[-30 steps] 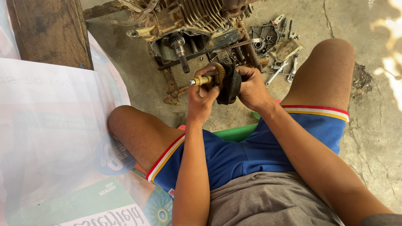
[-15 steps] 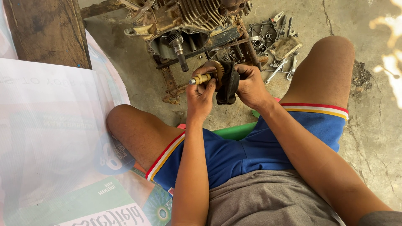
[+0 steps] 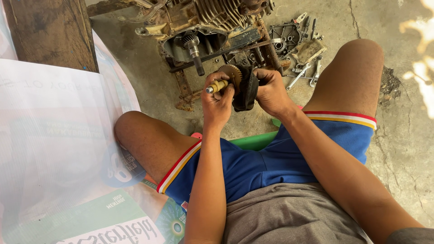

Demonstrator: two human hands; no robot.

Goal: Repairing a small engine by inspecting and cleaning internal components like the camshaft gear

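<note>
Camshaft point(image 3: 216, 86) with its toothed gear point(image 3: 231, 73) is held up in front of the person, above the knees and just short of the opened engine block point(image 3: 203, 27) on the concrete floor point(image 3: 407, 149). Head view: the left hand point(image 3: 218, 101) has its fingers clamped around the brass-coloured shaft, whose bright end points left; the right hand point(image 3: 270, 89) has its fingers closed on a dark rag point(image 3: 246, 90) pressed against the gear's right face. Compared with a second ago, the assembly sits in nearly the same place before the block, but the rag looked bunched as a rounder wad over the gear then and now hangs flatter beside it, leaving more of the tooth rim exposed. The right hand has shifted slightly around the part; the left grip appears unchanged. Judgement: the wiping of the gear is under way and partly advanced, with the shaft not yet offered to the block. Inside the block's open cavity a steel shaft point(image 3: 195, 52) with a small pinion stands uncovered. A side cover point(image 3: 285, 38) and loose spanners point(image 3: 300, 74) lie on the floor beyond the right knee. A printed plastic sheet point(image 3: 54, 149) lies to the left, and a green stool point(image 3: 253, 140) shows between the thighs.
</note>
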